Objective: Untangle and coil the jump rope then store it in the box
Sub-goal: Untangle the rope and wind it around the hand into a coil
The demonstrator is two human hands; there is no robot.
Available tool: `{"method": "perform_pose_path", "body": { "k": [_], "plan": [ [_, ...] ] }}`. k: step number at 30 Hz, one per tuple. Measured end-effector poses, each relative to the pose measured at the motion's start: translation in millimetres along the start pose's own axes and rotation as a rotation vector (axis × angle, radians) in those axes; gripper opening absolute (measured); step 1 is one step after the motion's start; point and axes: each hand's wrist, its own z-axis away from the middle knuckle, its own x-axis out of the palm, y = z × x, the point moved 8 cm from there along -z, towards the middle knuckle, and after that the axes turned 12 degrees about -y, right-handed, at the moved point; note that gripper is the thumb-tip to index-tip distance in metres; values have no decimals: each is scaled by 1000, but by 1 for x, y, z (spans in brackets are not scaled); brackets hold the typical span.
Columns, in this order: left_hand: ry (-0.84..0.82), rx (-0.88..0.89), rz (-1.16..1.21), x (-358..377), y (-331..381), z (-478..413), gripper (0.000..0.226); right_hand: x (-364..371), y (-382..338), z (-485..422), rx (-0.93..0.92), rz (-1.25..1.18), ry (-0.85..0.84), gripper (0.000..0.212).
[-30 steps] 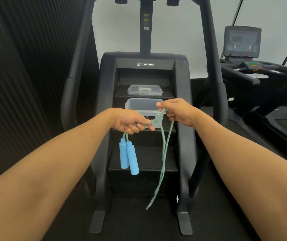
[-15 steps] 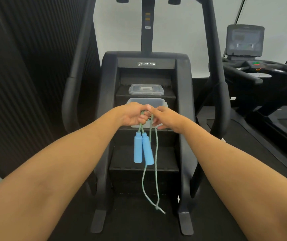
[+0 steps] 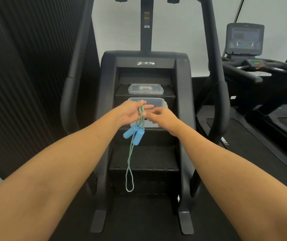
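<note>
While the jump rope (image 3: pixel 129 164) hangs in front of the stair-climber machine (image 3: pixel 146 153), its cord is draped over the fingers of the left hand (image 3: pixel 130 114), which is raised palm-up with the fingers partly spread, more a hook than a fist. The two blue handles (image 3: pixel 134 134) dangle side by side just below that hand, and a long doubled loop of pale green cord falls past them and ends well above the floor. Just beside it, the right hand (image 3: pixel 163 117) has its fingertips drawn together near the strands; whether they actually pinch the cord I cannot tell. Judging by the way it hangs, the cord is thin, limp and light, with no stiffness of its own, so it will probably slide off open fingers and twist back on itself if let loose. Those handles look rigid and are likely the heaviest parts, so they would swing and pull the cord down. A sound hold seems to be on the cord close above the handles, with the other hand feeding the loop round in turns. Behind the hands, the clear box (image 3: pixel 158 103) stands open on a step, its lid (image 3: pixel 145 89) lying on the step above, so the rope is not yet stored.
</note>
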Motion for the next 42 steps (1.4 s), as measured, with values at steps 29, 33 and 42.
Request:
{"method": "perform_pose_path", "body": {
  "k": [29, 33, 42],
  "plan": [
    [9, 137, -68, 14, 12, 1, 24, 13, -2, 8, -71, 104, -15, 26],
    [28, 120, -75, 13, 0, 3, 25, 30, 31, 12, 9, 147, -140, 27],
    [92, 63, -19, 5, -36, 14, 23, 54, 86, 31, 203, 450, -400, 23]
  ]
}}
